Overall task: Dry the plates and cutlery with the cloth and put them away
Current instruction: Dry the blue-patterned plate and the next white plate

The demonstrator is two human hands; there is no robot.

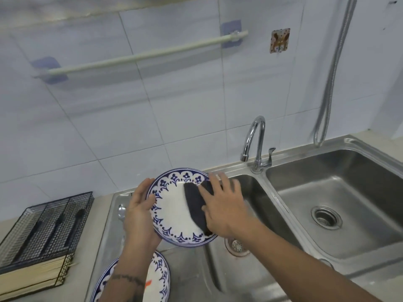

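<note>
Left hand [139,211] grips plate [174,216] rim, tilted over sink [257,192]. Right hand [220,205] flat, fingers spread, pressing dark cloth [194,203] onto it. Second plate [161,275] partly hidden under left forearm.

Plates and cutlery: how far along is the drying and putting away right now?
Done: dark-handled cutlery already lies in the wire mesh organizer on the counter. In hand: the left hand holds a blue-patterned plate by its rim while the right hand presses the dark cloth on its face. Left: a second plate and a spoon by the sink are still out.
</note>
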